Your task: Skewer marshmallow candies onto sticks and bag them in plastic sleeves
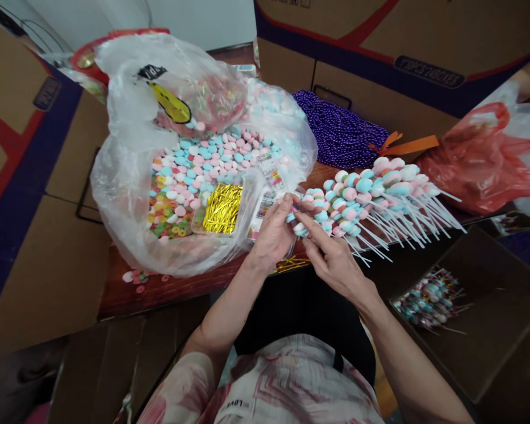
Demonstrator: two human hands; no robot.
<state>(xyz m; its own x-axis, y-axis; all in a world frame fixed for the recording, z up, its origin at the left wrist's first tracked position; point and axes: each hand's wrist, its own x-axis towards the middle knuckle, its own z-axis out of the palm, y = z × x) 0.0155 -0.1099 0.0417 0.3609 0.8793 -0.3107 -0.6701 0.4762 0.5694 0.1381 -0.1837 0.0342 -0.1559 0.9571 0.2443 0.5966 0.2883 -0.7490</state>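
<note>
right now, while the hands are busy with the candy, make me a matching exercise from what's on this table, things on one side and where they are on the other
Things:
1. gold twist ties
2. purple beads
3. red plastic bag
4. single candy skewer

Places:
a. crumpled at the far right
b. in a clear tray inside the big clear bag
c. pinched between the left hand and the right hand
d. heaped at the back, in front of the cardboard box

Pairs: 1-b, 2-d, 3-a, 4-c

crinkly clear plastic bag (128,194), glossy purple beads (342,132)
</note>
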